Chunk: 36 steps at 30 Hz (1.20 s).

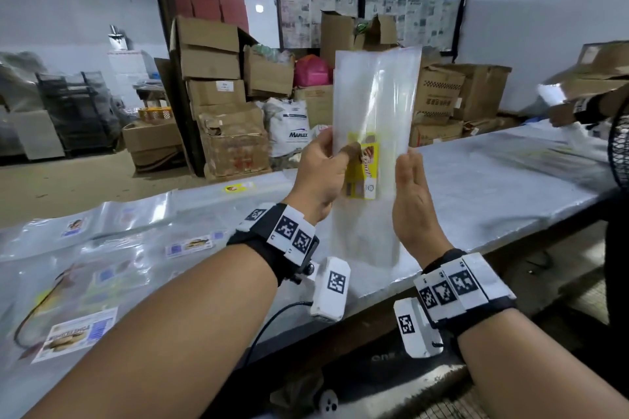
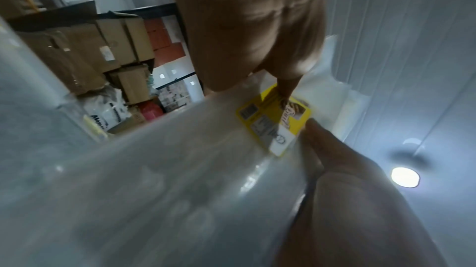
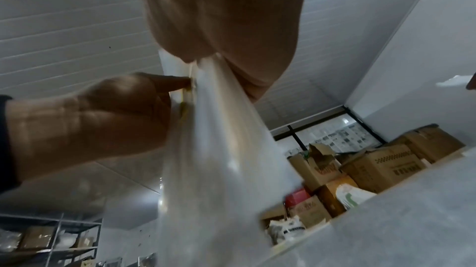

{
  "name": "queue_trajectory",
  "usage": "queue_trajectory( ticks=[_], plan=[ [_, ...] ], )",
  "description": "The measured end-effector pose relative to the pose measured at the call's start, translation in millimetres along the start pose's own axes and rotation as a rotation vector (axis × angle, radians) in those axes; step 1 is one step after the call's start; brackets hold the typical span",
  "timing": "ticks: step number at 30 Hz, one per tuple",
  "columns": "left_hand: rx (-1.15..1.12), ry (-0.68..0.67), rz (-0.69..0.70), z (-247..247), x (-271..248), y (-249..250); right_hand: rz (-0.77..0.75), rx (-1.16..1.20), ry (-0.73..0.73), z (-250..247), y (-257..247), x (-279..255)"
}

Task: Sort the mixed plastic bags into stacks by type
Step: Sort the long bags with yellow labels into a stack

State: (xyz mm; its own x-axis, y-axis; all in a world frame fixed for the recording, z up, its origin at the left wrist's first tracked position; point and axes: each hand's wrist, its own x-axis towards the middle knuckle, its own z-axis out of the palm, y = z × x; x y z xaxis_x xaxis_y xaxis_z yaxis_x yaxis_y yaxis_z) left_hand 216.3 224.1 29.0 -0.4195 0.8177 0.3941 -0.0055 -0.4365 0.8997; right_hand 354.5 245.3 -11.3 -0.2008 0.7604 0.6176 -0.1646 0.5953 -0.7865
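Two hands hold one clear plastic bag (image 1: 374,102) upright above the near edge of the long table (image 1: 476,187). Left hand (image 1: 323,173) pinches the bag's left edge, thumb (image 1: 352,149) pressed across the front just above the yellow label (image 1: 362,173), fingers curled behind; the left wrist view shows the same label (image 2: 274,118) under the plastic. Right hand (image 1: 413,201) is flat and unclenched, fingers straight and together, pressed along the bag's right edge, not wrapped round it. In the right wrist view the bag (image 3: 219,149) hangs between both hands, and the left hand (image 3: 103,125) grips its edge there. Bag's top rises past the stacked cardboard boxes (image 1: 211,54) behind the table; its bottom hangs close to the tabletop, contact unclear. On the table to the left of the held bag lie more clear bags flat and overlapping: one with a fish sticker (image 1: 190,245), one with a bread label (image 1: 73,337), one small blue-label bag (image 1: 73,228), and a loose yellow sticker (image 1: 235,188) near the table's far edge. At the table's far right end another person's hand (image 1: 561,114) holds a bag (image 1: 553,93). White sack (image 1: 289,126) sits on the floor beyond the table, among the boxes.
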Motion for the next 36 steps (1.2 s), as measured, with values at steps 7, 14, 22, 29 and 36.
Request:
queue_trajectory(
  ticks=[7,14,22,29,36],
  plan=[
    [0.076,-0.146,0.276,19.9,-2.8,13.0,-0.051,-0.065,0.041,-21.4,-10.4,26.5],
    [0.163,-0.215,0.064,14.8,-31.0,-34.8,0.127,-0.146,-0.010,-28.7,37.7,-3.3],
    [0.203,-0.144,-0.066,14.5,-42.8,-70.3,0.192,-0.150,-0.033,-24.8,49.2,-17.8],
    [0.139,-0.085,0.049,18.7,-24.4,-45.5,0.085,-0.118,0.036,-11.8,27.6,5.2],
    [0.125,-0.077,0.072,13.5,-24.5,-44.3,0.070,-0.139,0.009,-9.1,31.1,3.2]
  ],
)
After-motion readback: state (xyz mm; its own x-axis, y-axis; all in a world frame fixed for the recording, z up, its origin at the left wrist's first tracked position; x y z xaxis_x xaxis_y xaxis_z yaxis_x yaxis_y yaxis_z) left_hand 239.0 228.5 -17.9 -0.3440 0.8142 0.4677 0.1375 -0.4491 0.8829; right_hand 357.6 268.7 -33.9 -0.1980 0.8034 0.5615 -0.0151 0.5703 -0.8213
